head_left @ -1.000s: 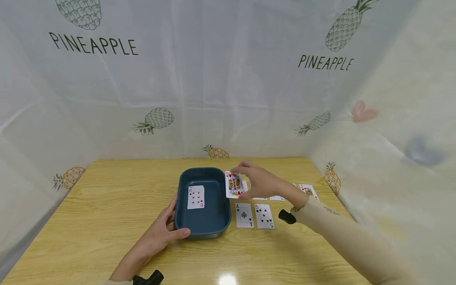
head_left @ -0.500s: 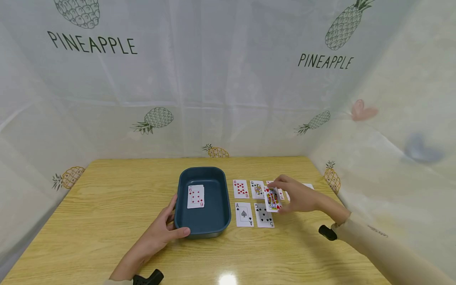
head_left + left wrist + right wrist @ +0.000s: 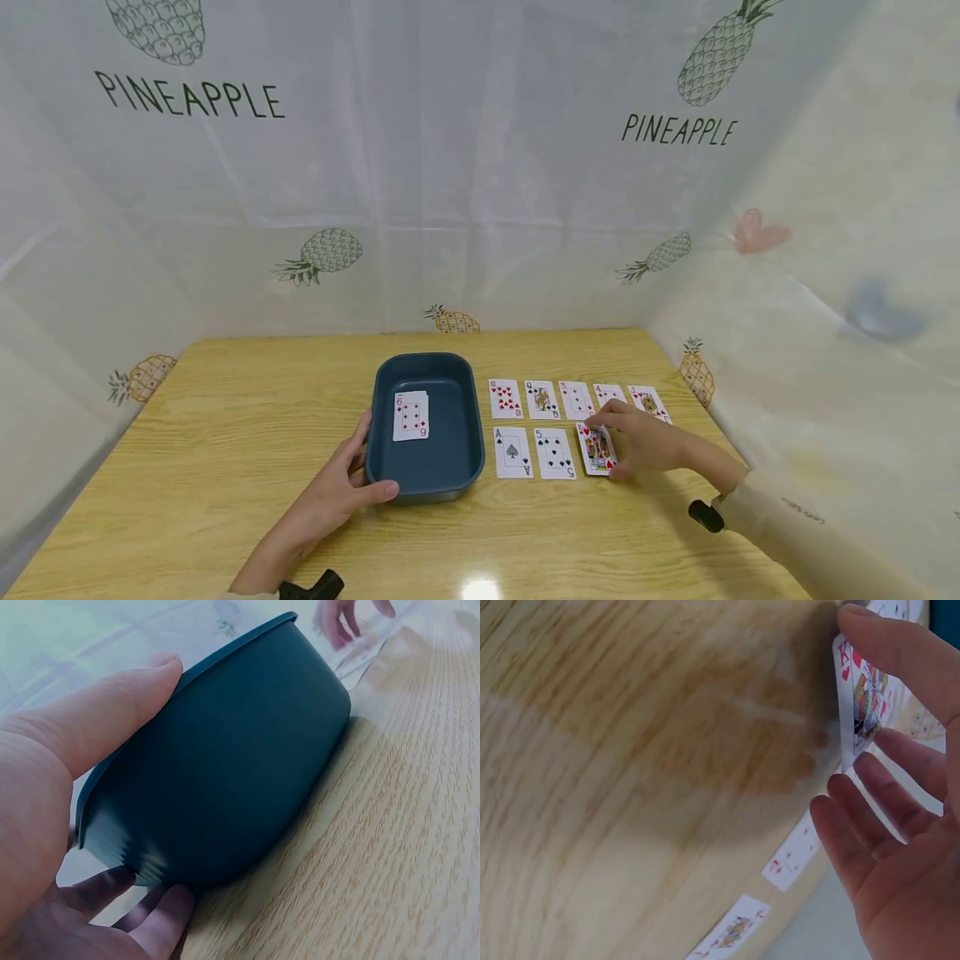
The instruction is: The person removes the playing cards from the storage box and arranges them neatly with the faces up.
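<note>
A dark blue rectangular tray point(image 3: 457, 454) stands at the middle of the table, with a six of diamonds point(image 3: 411, 417) on top of the cards inside. My left hand point(image 3: 341, 492) grips its near left corner; the thumb lies on the rim and the fingers on the outer side, close in the left wrist view. My right hand point(image 3: 645, 440) pinches a king of hearts point(image 3: 597, 452) between thumb and fingers, low over the table. To its left lie a five of spades point(image 3: 555, 454) and an ace of spades point(image 3: 513, 452), face up.
Behind them runs a row of face-up cards: a ten of hearts point(image 3: 505, 399), a queen point(image 3: 542, 401), a three point(image 3: 576, 400), a partly covered four point(image 3: 607, 392) and a jack point(image 3: 647, 402). Pineapple-print cloth point(image 3: 480, 167) hangs around the wooden table point(image 3: 262, 400).
My right hand has carried the king of hearts from beside the tray's right rim rightward and toward me, down to the right of the five of spades. My left hand stays on the tray.
</note>
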`<control>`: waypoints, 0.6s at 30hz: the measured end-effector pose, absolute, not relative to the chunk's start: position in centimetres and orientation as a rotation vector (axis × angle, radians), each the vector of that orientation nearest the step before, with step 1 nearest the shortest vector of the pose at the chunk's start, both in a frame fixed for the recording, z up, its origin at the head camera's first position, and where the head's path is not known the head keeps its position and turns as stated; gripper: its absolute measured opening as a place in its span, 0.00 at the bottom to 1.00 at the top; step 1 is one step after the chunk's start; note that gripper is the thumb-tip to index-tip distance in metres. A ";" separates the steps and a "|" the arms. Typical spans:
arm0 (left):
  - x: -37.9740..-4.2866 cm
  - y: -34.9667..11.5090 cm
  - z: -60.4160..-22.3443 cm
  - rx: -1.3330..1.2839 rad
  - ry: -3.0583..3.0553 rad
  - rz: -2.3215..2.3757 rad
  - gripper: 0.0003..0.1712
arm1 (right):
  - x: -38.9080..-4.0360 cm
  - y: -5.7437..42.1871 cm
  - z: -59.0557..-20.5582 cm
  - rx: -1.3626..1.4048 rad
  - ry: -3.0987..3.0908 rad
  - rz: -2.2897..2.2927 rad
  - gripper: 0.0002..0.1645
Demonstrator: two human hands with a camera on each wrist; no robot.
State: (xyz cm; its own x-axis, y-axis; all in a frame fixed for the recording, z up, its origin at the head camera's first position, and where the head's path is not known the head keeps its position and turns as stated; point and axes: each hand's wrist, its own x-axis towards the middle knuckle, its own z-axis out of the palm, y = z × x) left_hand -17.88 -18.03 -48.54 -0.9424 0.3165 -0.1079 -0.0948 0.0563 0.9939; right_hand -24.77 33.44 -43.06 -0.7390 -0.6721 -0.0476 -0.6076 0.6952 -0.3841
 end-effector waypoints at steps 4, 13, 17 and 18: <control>-17.8 -18.0 -48.6 0.230 2.032 1.974 0.68 | -24.8 33.4 -43.5 -1.090 2.679 -0.541 0.47; -17.8 -17.9 -48.6 0.212 2.036 1.964 0.67 | -24.9 33.1 -43.6 -1.087 2.674 -0.488 0.46; -17.9 -17.9 -48.7 0.216 2.047 1.960 0.67 | -24.9 33.0 -43.5 -1.047 2.673 -0.490 0.47; -17.9 -17.9 -48.7 0.218 2.047 1.961 0.67 | -24.9 33.0 -43.5 -1.036 2.672 -0.494 0.47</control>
State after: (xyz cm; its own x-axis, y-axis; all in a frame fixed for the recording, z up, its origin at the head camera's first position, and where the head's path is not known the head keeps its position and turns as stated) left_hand -17.91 -17.95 -48.67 -0.9444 0.3104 -0.1082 -0.0947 0.0582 0.9938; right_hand -24.92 33.03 -43.47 -0.7225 -0.6850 -0.0934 -0.6063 0.6928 -0.3904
